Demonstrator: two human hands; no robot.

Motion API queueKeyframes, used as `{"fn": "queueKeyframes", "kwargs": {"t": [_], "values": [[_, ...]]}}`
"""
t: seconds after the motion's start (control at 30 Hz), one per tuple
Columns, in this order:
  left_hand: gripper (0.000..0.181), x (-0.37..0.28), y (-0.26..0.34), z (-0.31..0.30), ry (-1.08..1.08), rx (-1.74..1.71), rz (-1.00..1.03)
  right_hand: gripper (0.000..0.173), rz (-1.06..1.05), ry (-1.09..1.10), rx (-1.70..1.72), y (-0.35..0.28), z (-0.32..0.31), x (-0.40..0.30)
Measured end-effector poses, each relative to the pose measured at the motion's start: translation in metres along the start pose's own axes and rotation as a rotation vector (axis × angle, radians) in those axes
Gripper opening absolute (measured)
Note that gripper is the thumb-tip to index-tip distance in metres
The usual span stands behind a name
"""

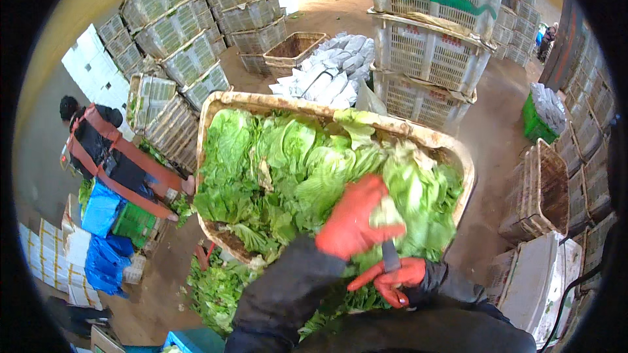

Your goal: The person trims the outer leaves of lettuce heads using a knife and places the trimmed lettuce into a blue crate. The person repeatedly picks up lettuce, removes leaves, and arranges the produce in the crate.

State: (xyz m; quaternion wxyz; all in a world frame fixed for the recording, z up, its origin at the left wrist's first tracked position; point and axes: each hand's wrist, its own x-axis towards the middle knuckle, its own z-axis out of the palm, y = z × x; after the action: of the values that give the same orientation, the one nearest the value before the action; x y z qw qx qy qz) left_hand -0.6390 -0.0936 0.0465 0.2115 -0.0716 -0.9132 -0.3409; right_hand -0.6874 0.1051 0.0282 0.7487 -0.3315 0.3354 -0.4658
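A large crate (463, 149) stands before me, filled with heads of green lettuce (294, 147). Over its near right part is my left hand (358, 215), in an orange-red rubber glove, with a lettuce head (386, 214) gripped between thumb and fingers; its cut end looks pale. Closer to my body, my right hand (397, 277), gloved alike, holds a short knife with a flat metal blade (390, 256) pointing up towards that head. The knife's handle is hidden in the glove. Loose lettuce leaves (221, 289) lie below the crate's near side.
Tall stacks of plastic crates stand at the back right (427, 54) and back left (176, 34). Grey-white bags (333, 68) are piled beyond the crate. A person (117, 147) bends over at left, near blue plastic sheeting (105, 260). A white foam box (539, 284) is at right.
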Motion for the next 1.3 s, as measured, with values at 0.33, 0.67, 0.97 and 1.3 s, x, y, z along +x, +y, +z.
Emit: {"fn": "queueKeyframes", "kwargs": {"t": [0.33,0.67,0.97,1.3], "values": [[0.054,-0.191,-0.024,-0.110,0.666,-0.265,-0.418,0.047,-0.100,0.414,-0.132,0.006,0.008,0.039],[0.070,-0.347,0.088,-0.090,0.540,-0.585,-0.810,0.042,0.286,0.131,-0.080,0.144,0.094,0.173],[0.045,-0.506,0.122,-0.012,0.812,-1.243,-0.974,0.022,-0.145,-0.511,-1.764,0.092,0.151,0.257],[0.065,-0.491,0.120,-0.062,1.226,-1.152,-1.083,0.054,0.300,0.257,-0.173,0.157,0.127,0.277]]}}
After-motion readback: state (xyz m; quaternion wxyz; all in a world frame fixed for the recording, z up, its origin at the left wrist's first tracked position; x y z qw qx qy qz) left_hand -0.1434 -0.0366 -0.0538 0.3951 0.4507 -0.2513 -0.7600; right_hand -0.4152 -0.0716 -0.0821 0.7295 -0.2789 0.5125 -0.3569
